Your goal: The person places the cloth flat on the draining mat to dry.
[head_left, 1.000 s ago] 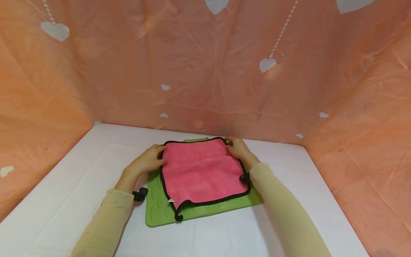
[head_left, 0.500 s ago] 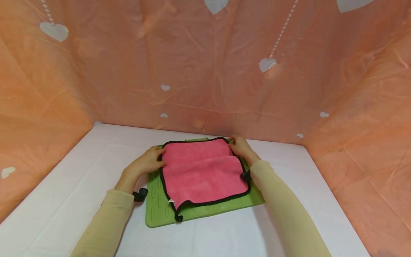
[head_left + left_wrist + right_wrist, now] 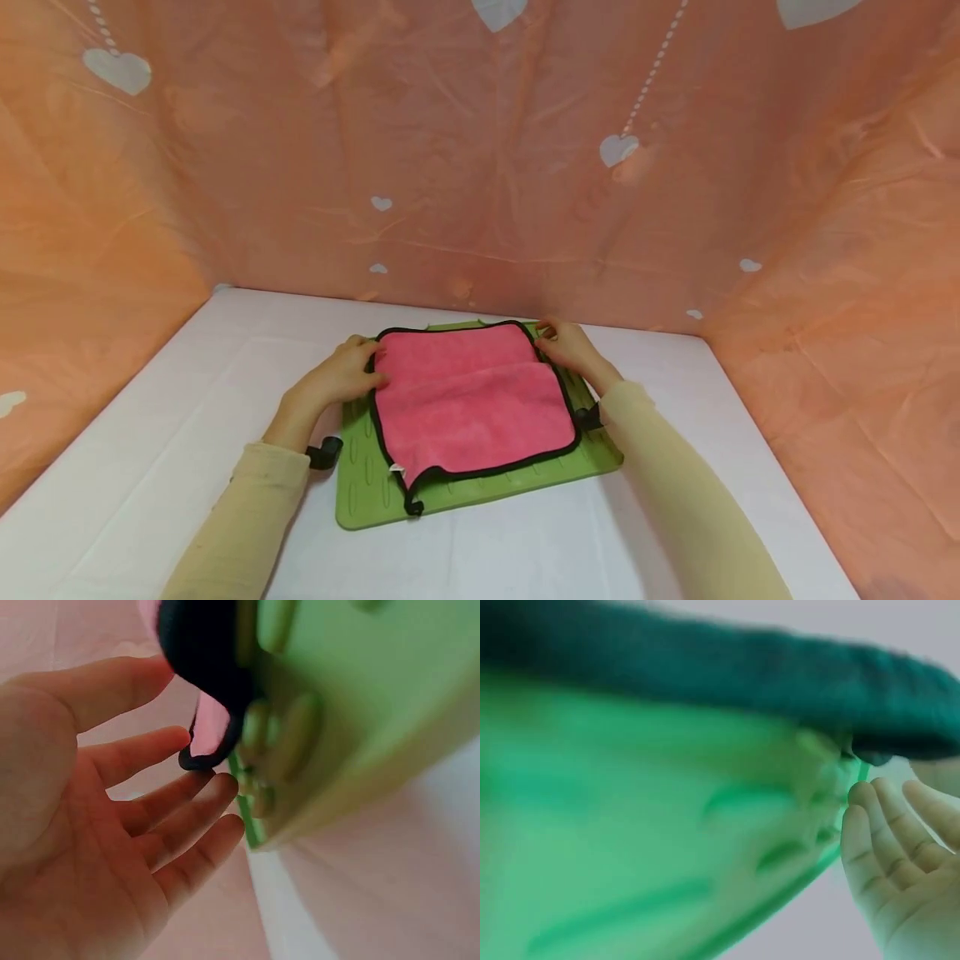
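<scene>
A pink cloth [image 3: 472,408] with black edging is spread over a green ridged mat [image 3: 367,508] on the table. Its near left corner is folded, with a small white tag by it. My left hand [image 3: 345,372] is at the cloth's far left edge; in the left wrist view its fingers [image 3: 161,754] are mostly extended, their tips at the black edging. At the far right corner is my right hand [image 3: 568,346]. The right wrist view shows its fingers [image 3: 885,832] straight, beside the mat's edge; whether they touch it is unclear.
A white-covered table [image 3: 187,408] surrounds the mat. An orange curtain [image 3: 450,167] with pale hearts encloses the back and both sides. Each wrist wears a black camera mount, the left mount [image 3: 325,452] standing just left of the mat.
My right hand has shifted slightly right, away from the cloth's far right corner, and its forearm has moved outward. The left hand and the cloth stay nearly as they were; the head view drifts slightly.
</scene>
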`<action>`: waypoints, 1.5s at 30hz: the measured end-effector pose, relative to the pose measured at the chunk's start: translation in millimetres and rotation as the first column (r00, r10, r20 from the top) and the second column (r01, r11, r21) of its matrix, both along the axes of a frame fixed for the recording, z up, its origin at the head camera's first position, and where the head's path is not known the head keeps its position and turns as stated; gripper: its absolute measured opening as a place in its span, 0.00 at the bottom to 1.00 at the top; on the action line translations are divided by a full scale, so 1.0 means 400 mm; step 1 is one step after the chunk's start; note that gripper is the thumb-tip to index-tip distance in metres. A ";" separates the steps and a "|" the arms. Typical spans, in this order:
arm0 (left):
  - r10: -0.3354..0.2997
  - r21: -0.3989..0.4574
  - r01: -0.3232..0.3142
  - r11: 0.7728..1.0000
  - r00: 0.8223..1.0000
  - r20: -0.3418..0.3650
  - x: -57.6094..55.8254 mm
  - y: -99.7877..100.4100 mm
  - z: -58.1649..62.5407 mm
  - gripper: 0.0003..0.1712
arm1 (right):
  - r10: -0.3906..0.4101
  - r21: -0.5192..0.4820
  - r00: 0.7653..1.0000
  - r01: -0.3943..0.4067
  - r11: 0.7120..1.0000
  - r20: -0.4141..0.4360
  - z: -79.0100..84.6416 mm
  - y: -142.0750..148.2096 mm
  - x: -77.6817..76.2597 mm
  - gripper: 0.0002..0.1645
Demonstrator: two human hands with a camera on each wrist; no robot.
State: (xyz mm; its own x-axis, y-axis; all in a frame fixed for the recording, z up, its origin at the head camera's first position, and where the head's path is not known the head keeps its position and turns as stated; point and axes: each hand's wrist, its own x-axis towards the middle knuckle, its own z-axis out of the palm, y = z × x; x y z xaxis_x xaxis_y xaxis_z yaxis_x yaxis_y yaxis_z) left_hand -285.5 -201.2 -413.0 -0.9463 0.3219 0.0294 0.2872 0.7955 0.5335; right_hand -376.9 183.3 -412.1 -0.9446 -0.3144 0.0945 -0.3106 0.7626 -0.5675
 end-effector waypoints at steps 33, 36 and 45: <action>-0.416 0.007 0.421 0.907 0.898 -0.140 0.218 0.082 -0.031 0.16 | 0.184 -0.045 0.982 -0.185 0.982 -0.038 -0.047 0.140 0.289 0.20; -0.441 -0.018 0.442 0.897 0.888 -0.129 0.229 0.087 -0.036 0.21 | 0.204 -0.037 0.978 -0.206 0.978 -0.048 -0.054 0.137 0.292 0.21; -0.505 -0.107 0.494 0.863 0.843 -0.184 0.234 0.092 -0.042 0.12 | 0.193 -0.014 0.979 -0.195 0.981 -0.068 -0.054 0.130 0.292 0.18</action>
State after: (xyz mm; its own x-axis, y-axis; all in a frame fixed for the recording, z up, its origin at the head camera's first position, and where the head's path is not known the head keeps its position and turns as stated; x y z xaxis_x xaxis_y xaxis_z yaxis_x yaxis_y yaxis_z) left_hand -191.9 -164.4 -429.7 -0.6326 0.7560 0.1683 0.7486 0.5411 0.3832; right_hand -259.9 235.2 -433.6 -0.8573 -0.4883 0.1633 -0.4889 0.6726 -0.5554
